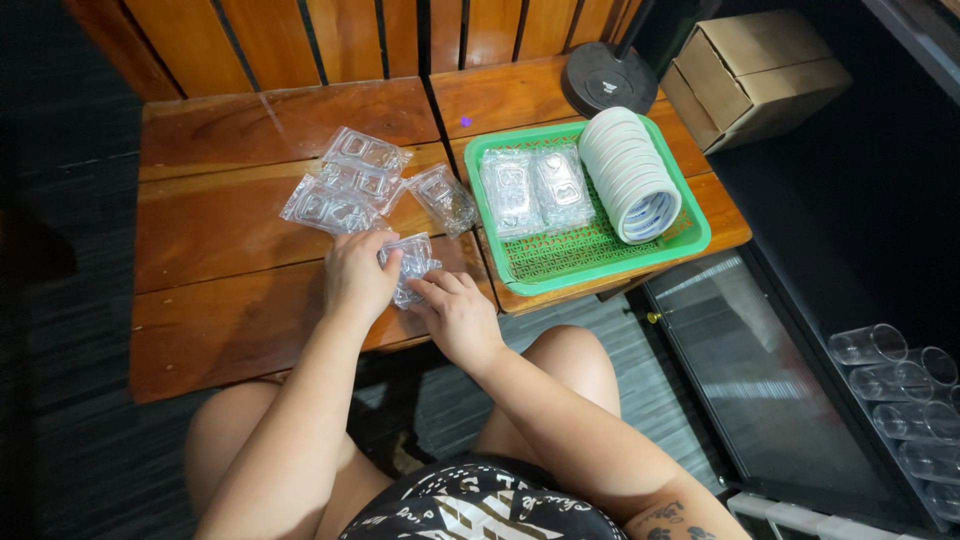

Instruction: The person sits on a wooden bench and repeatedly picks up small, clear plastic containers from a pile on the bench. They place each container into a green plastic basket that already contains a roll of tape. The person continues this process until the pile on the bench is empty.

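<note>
While both sets of fingers are closed on it from either side, a small clear plastic blister pack (411,266) is held just above the wooden table (230,330), near its front edge. The left hand (358,277) is curled over the pack's left end, and the right hand (457,315) is pinched on its lower right corner, so the pack is clamped between the two. The step in hand is judged to be the handling of one pack taken from the loose group; whether it is being opened or pressed shut cannot be told. A firm, even grip on the thin, springy plastic would be called for by any further move. Just beyond the hands, several more clear blister packs (345,190) are spread flat, partly overlapping. To the right, a green perforated tray (600,262) is set on an adjoining tabletop; two clear packs (537,190) are laid in it side by side, beside a tilted stack of white round lids (630,172). Behind the tray, a black round stand base (610,78) and a brown cardboard box (750,70) are seen.
</note>
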